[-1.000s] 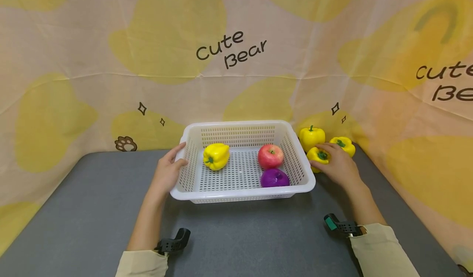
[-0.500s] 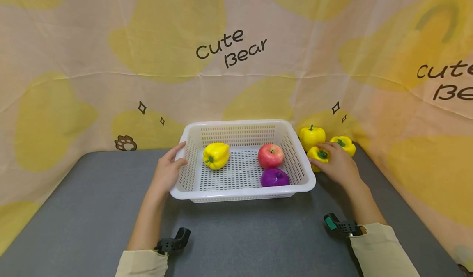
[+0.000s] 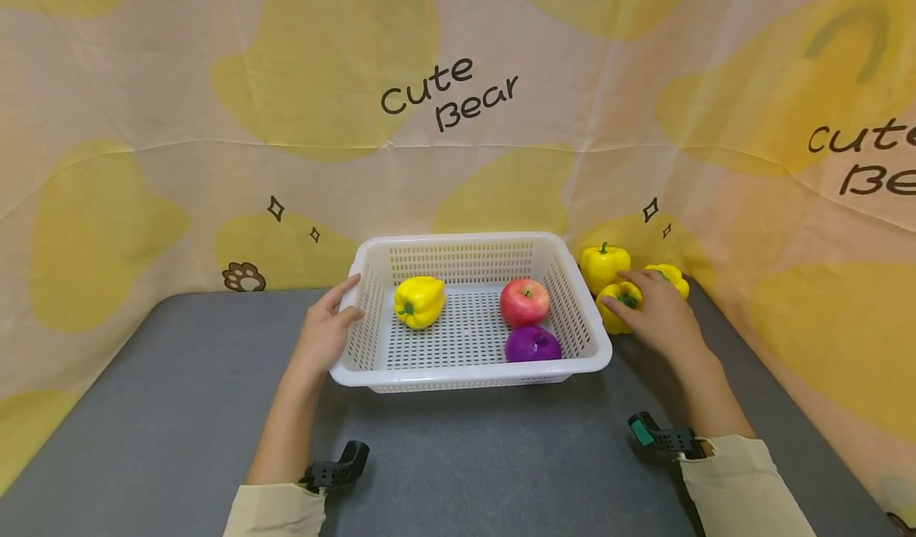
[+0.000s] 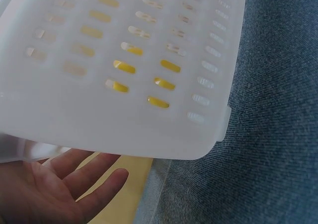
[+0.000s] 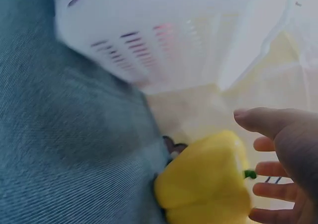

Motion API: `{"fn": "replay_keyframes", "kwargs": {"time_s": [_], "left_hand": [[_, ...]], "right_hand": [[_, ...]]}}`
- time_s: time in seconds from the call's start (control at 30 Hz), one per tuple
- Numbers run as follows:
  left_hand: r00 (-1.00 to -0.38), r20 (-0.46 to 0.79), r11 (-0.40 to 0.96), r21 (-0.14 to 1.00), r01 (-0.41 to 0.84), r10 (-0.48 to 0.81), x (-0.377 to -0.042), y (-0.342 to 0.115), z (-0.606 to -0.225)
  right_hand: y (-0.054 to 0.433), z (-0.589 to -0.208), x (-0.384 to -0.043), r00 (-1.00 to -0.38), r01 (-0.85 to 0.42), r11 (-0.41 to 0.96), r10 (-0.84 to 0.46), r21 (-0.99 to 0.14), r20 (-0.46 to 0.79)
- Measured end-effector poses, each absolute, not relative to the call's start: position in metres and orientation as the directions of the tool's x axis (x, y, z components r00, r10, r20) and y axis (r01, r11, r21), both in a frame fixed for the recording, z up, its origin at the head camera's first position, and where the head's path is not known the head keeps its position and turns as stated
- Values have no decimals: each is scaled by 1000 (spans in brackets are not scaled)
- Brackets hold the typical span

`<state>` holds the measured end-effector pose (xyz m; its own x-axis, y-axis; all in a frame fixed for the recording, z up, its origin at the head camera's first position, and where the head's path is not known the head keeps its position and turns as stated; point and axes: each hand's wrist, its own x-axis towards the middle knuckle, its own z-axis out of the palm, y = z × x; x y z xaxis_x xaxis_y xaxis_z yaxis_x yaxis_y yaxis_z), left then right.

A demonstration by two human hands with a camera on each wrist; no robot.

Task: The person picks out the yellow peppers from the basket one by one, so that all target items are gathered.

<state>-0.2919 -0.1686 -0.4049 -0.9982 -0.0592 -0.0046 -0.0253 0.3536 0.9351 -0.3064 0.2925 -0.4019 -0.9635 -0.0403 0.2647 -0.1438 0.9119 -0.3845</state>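
Observation:
My left hand (image 3: 327, 328) holds the left rim of a white perforated plastic basket (image 3: 468, 375), thumb over the edge. In the left wrist view, straight fingers (image 4: 102, 194) show below that rim. Inside the basket lie a yellow bell pepper (image 3: 419, 303), a red apple (image 3: 525, 303) and a round, glossy purple fruit or vegetable (image 3: 533, 344). Right of the basket, my right hand (image 3: 664, 314) is over a front yellow bell pepper (image 3: 614, 319). In the right wrist view its thumb and fingers are spread, apart from a yellow pepper (image 5: 206, 182) with a green stem.
Two more yellow bell peppers stand behind the front one: one at the back (image 3: 604, 267), and one at the right (image 3: 675, 280) partly hidden by my hand. A patterned cloth (image 3: 458, 179) hangs behind the grey table (image 3: 472, 465). Black wrist cameras sit on both forearms.
My right hand has lifted its thumb and fingers off the front pepper and shifted slightly right, showing more of it. The left hand and basket have not moved.

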Motion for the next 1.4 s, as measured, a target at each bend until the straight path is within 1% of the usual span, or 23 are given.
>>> {"fn": "replay_keyframes", "kwargs": {"time_s": [0.27,0.6,0.83,1.03,1.23,1.4], "left_hand": [[-998,-8,355,935,-29,-60,-292,-170,-404],[-998,4,359,933,-20,-67,-293,-171,-405],[-997,7,363,932,-20,-72,-293,-170,-405],[-998,-2,353,935,-26,-68,-293,-169,-405],[-997,6,358,933,-21,-75,-291,-170,-404],[-998,2,349,937,-21,-67,-290,-169,-404]], "right_hand": [[284,-385,-297,-946,-203,873,-58,-444,318],[272,-367,-287,-934,-230,874,-75,-427,351],[263,-359,-281,-940,-240,865,-93,-442,329],[255,-353,-273,-931,-261,871,-113,-416,348],[242,-341,-262,-896,-332,866,-164,-375,413],[236,-334,-252,-869,-359,861,-168,-360,465]]}}
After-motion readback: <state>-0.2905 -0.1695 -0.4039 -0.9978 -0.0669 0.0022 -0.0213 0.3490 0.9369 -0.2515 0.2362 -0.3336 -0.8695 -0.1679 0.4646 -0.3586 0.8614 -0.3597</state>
